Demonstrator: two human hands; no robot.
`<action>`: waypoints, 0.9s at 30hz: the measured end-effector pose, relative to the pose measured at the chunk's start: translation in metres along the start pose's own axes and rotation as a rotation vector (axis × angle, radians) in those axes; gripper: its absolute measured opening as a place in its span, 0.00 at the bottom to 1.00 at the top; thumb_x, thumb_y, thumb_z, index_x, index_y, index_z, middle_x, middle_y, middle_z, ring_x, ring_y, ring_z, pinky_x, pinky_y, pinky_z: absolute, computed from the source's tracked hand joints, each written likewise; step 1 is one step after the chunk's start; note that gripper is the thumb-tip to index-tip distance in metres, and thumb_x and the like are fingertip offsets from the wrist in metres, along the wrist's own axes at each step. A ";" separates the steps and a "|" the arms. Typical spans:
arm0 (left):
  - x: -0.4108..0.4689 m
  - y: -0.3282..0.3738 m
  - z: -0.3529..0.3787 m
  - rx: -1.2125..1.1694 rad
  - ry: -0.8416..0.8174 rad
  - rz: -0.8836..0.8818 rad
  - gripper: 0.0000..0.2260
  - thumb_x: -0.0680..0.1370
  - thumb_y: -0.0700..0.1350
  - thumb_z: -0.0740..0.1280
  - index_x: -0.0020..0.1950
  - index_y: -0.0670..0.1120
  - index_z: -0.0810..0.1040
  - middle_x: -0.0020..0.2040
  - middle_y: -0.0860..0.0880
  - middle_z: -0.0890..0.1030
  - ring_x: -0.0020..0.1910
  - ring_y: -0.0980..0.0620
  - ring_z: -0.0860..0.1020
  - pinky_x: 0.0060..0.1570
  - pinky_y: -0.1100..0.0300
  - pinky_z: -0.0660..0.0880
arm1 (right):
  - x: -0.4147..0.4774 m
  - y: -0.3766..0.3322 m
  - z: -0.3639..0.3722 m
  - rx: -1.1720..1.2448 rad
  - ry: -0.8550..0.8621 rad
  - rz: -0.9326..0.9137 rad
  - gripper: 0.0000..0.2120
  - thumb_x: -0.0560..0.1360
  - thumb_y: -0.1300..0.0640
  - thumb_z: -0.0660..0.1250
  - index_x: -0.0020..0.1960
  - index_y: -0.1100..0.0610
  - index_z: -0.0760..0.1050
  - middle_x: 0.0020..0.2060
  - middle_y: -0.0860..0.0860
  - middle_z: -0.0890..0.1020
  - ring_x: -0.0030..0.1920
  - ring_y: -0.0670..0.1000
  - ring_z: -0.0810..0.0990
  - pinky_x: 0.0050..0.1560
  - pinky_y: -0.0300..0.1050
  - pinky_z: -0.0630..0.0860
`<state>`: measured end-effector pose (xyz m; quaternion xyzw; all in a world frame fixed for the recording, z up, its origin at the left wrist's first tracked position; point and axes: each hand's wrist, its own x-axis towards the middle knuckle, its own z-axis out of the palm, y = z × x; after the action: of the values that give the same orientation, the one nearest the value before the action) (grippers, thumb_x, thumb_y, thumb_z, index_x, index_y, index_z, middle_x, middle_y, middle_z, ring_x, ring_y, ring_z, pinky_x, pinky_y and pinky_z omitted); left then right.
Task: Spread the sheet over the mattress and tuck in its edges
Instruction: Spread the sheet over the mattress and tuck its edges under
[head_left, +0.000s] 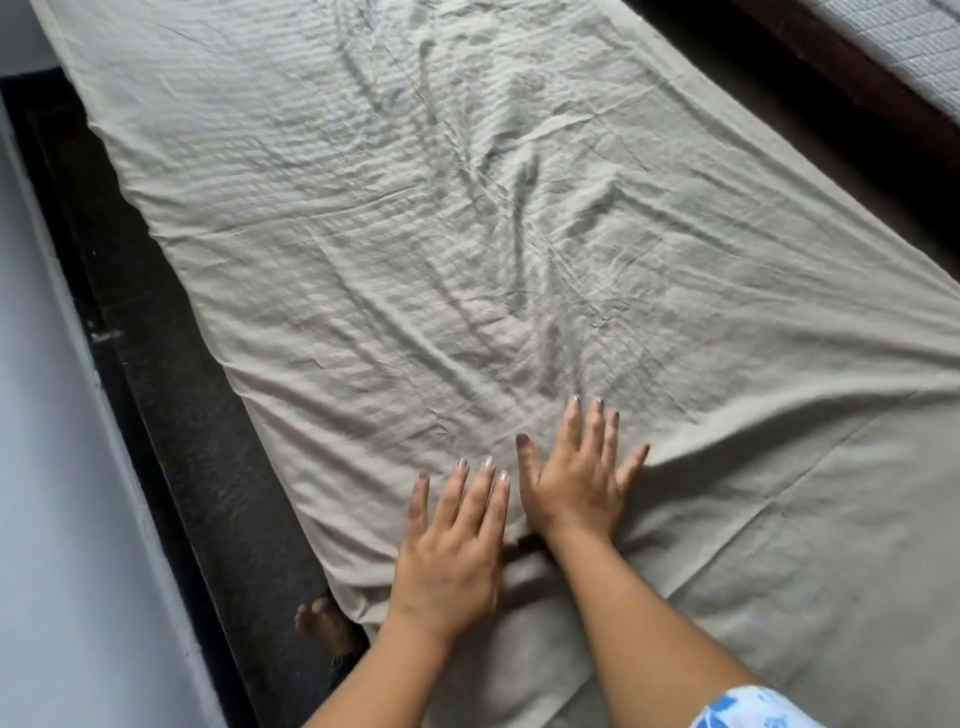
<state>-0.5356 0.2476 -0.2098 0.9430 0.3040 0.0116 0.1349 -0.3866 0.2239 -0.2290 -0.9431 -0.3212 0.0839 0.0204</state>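
The sheet (467, 234) is lying spread but wrinkled; left hand (447, 545) and right hand (576, 483) are pressing it flat-fingered, holding nothing; tucking seemingly is waiting.

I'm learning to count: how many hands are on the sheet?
2. The left hand lies flat near the left edge of the sheet; the right hand lies flat beside it, farther up. None look hidden.

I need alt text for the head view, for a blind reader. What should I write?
The left hand and the right hand press flat, fingers spread, on a wrinkled beige sheet near its close end. The sheet runs away from the camera, with dark floor along its left side and a bare foot by the near left corner.
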 end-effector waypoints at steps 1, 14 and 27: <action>0.013 -0.002 -0.004 0.004 -0.046 -0.007 0.22 0.72 0.48 0.56 0.63 0.46 0.78 0.65 0.46 0.77 0.63 0.43 0.75 0.62 0.40 0.70 | 0.009 -0.003 0.001 -0.031 -0.010 -0.034 0.37 0.76 0.34 0.44 0.78 0.54 0.48 0.77 0.54 0.50 0.77 0.54 0.45 0.66 0.57 0.24; -0.006 0.016 0.018 0.070 -0.343 0.127 0.38 0.65 0.67 0.59 0.68 0.44 0.74 0.70 0.37 0.69 0.68 0.35 0.68 0.64 0.36 0.57 | -0.015 0.042 0.020 -0.066 -0.174 0.034 0.37 0.73 0.30 0.40 0.75 0.45 0.32 0.76 0.48 0.37 0.75 0.60 0.38 0.72 0.60 0.39; 0.060 0.036 -0.006 -0.025 -0.282 0.249 0.29 0.77 0.59 0.50 0.66 0.41 0.75 0.65 0.43 0.76 0.64 0.43 0.74 0.67 0.42 0.61 | -0.001 0.049 -0.025 -0.004 -0.135 0.129 0.36 0.77 0.37 0.49 0.78 0.51 0.39 0.77 0.56 0.44 0.76 0.56 0.41 0.71 0.60 0.35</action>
<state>-0.4666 0.2562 -0.1984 0.9638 0.1630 -0.1004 0.1854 -0.3533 0.1851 -0.2091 -0.9541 -0.2605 0.1477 -0.0085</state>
